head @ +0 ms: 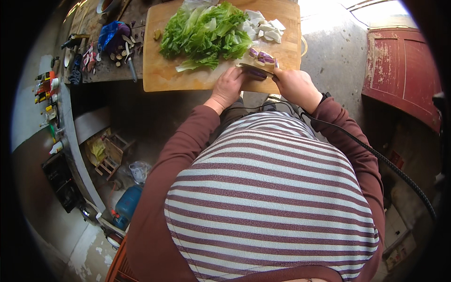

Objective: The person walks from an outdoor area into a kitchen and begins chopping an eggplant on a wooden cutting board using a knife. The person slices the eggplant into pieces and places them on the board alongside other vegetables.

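Observation:
My right hand (pixel 294 86) grips a kitchen knife (pixel 259 69), its dark blade lying across a purple-skinned vegetable piece (pixel 256 74) near the front edge of a wooden cutting board (pixel 193 83). At the blade's far left end, the fingers of my left hand (pixel 229 84) are bent against the vegetable; the fingertips are partly hidden. Just beyond the blade lie cut purple-and-white pieces (pixel 261 56). A heap of green lettuce leaves (pixel 208 35) covers the board's middle. Sliced white vegetable pieces (pixel 269 31) are piled to its right, and a small yellowish-brown piece (pixel 157 34) lies at the left.
On the worn wooden table (pixel 105 75) at left are a small knife (pixel 131 65), vegetable trimmings and a blue plastic bag (pixel 109 33). A blue gas cylinder (pixel 128 202) stands low at left. A red cabinet (pixel 400 74) stands right. A black cable (pixel 370 149) crosses my right arm.

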The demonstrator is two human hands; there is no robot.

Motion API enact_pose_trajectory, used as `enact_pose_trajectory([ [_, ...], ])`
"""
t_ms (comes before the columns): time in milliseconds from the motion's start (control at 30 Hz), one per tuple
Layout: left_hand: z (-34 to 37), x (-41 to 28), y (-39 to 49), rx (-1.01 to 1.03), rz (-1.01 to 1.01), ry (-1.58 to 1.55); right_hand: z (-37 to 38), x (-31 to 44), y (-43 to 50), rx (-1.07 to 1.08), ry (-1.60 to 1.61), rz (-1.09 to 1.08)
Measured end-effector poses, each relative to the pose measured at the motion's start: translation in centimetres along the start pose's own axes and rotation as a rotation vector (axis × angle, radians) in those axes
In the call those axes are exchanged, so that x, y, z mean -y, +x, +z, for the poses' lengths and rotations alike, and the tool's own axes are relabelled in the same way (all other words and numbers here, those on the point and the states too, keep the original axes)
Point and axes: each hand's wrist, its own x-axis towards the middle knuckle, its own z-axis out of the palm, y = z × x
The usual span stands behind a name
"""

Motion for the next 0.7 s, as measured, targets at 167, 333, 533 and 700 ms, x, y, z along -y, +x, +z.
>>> enact_pose_trajectory([
  [167, 0.2, 0.2, -0.3, 0.024, -0.018, -0.034, 1.1, 0.4, 1.5, 0.087, -0.044, 0.028],
  [333, 0.5, 0.3, -0.3, 0.056, -0.043, -0.053, 4.9, -0.1, 1.8, 0.022, -0.016, 0.038],
  [533, 0.1, 0.2, -0.5, 0.007, -0.013, -0.075, 4.9, -2.8, 1.6, -0.303, 0.21, -0.022],
  [700, -0.4, 0.2, 0.9, -0.004, -0.017, -0.137, 2.3, -4.0, 1.3, -0.383, 0.271, 0.0],
])
